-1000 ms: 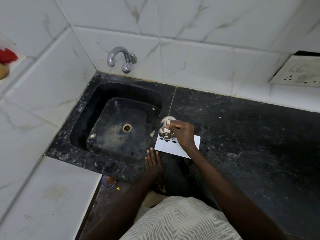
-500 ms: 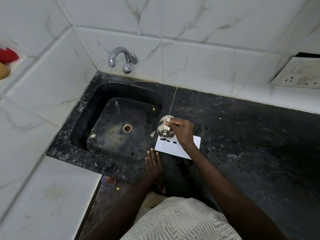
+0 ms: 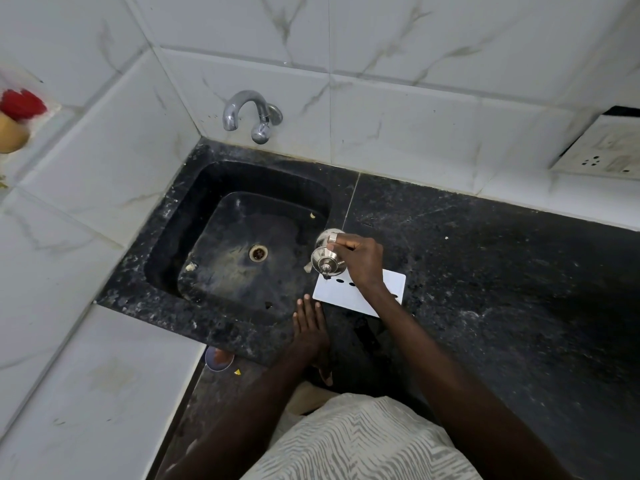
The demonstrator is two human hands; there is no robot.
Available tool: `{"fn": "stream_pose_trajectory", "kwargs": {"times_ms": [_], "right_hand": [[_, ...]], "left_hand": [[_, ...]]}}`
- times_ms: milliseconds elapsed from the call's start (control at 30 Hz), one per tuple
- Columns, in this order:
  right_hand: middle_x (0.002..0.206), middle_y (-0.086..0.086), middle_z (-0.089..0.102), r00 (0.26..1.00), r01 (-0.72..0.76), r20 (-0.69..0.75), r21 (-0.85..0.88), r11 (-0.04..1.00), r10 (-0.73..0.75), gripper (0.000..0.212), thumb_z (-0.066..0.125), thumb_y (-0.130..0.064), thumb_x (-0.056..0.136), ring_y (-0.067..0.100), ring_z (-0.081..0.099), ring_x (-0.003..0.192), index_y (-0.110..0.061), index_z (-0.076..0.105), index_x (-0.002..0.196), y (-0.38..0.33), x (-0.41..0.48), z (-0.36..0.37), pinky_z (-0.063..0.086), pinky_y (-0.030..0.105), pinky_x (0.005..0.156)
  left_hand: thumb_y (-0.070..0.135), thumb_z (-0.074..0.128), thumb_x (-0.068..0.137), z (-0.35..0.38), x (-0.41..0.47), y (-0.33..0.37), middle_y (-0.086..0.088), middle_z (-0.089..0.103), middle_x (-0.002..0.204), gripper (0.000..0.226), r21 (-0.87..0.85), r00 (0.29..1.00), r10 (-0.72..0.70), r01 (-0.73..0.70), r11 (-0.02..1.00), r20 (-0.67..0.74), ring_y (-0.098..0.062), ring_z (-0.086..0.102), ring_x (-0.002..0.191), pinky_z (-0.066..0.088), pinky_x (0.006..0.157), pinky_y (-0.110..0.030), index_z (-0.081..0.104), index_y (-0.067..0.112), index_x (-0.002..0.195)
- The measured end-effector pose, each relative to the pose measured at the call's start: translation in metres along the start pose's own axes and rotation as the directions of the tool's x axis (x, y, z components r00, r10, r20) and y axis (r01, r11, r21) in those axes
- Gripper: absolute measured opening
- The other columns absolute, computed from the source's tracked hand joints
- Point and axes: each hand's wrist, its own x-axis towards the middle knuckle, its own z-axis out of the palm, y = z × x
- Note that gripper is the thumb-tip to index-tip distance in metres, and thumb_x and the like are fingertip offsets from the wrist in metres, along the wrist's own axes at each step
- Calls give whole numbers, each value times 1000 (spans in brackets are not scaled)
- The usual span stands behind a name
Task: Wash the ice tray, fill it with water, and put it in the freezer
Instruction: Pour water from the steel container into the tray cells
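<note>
On counter point(image 3: 485, 271), at 3 o'clock of sink point(image 3: 180, 220): tray point(image 3: 349, 296), white, flat, rectangular, with dark holes along its far edge. Whether it holds water cannot be told. Probably light, stiff plastic, slippery when wet; best taken at both short ends and kept level. Right hand point(image 3: 362, 261), over the tray's 11 o'clock corner, grips a steel cup point(image 3: 327, 259) tipped on its side. Left hand point(image 3: 310, 329), at the tray's 7 o'clock, lies flat, fingers straight, holding nothing. Tap point(image 3: 249, 114) at the sink's 12 o'clock.

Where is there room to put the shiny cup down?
The counter right of the tray is bare, back to the wall. The sink around the drain is mostly free too. Crowded spot: the sink's near right corner, with the left hand, right hand, cup and tray.
</note>
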Motion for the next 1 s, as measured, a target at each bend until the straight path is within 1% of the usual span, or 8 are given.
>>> {"fn": "stream_pose_trajectory", "kwargs": {"times_ms": [100, 200, 267, 433, 600, 767, 900, 1000], "right_hand": [[101, 1, 81, 1000, 13, 10, 2, 1000, -13, 22, 88, -13, 78, 7, 75, 95, -12, 84, 99, -1, 0, 0, 59, 32, 92], [100, 0, 81, 999, 38, 16, -13, 999, -38, 21, 88, -14, 78, 6, 75, 95, -14, 84, 98, 0, 0, 1, 60, 34, 90], [100, -1, 81, 999, 50, 18, -19, 999, -50, 21, 88, -14, 78, 6, 75, 95, -14, 84, 98, 0, 1, 1, 60, 35, 91], [101, 2, 81, 998, 65, 18, -26, 998, -65, 22, 88, -10, 77, 1, 73, 92, -12, 83, 99, -3, 1, 1, 58, 27, 89], [100, 3, 81, 996, 90, 22, -27, 996, -89, 21, 87, -8, 77, -6, 71, 89, -11, 84, 97, -3, 1, 1, 58, 24, 88], [98, 0, 79, 995, 99, 18, -30, 995, -98, 21, 87, -6, 77, -12, 69, 86, -9, 83, 97, -5, 2, 0, 55, 16, 85], [100, 3, 80, 995, 97, 27, -24, 995, -96, 21, 87, -7, 78, -9, 71, 88, -9, 83, 98, -6, 2, -1, 57, 20, 87], [101, 2, 80, 995, 94, 29, -21, 995, -93, 21, 86, -7, 78, -9, 71, 88, -9, 83, 98, -7, 3, -1, 57, 22, 88]], "left_hand": [[48, 98, 57, 1, 0, 0, -38, -47, 137, 167, -5, 1000, 1, -1, 1000, -16, -58, -35, 142, -11, 121, -63, -27, -14, 150], [53, 98, 51, 0, 0, -1, -39, -47, 137, 173, 3, 1000, 13, -13, 1000, -12, -54, -42, 133, -11, 121, -65, -28, -15, 147], [55, 98, 50, 0, 1, -2, -39, -46, 137, 174, 4, 1000, 10, -10, 1000, -15, -54, -42, 132, -9, 120, -66, -27, -15, 148], [57, 98, 48, 0, 1, -2, -40, -46, 137, 175, 11, 1000, 17, -17, 1000, -14, -58, -38, 138, -9, 120, -67, -26, -16, 148], [53, 98, 53, -1, -1, -1, -40, -44, 142, 170, -7, 1000, 14, -15, 1000, -25, -53, -43, 130, -10, 121, -65, -25, -16, 150], [53, 98, 51, -3, -2, -1, -39, -47, 139, 173, -1, 1000, 12, -12, 1000, 2, -53, -44, 131, -12, 120, -66, -28, -15, 148], [49, 96, 59, -3, -5, 1, -43, -37, 150, 165, -5, 1000, 11, -11, 1000, -13, -59, -33, 142, -10, 121, -65, -25, -16, 150], [48, 96, 61, -2, -5, 1, -40, -42, 144, 162, -14, 999, 15, -16, 1000, -31, -58, -36, 140, -10, 121, -65, -23, -16, 150]]}}
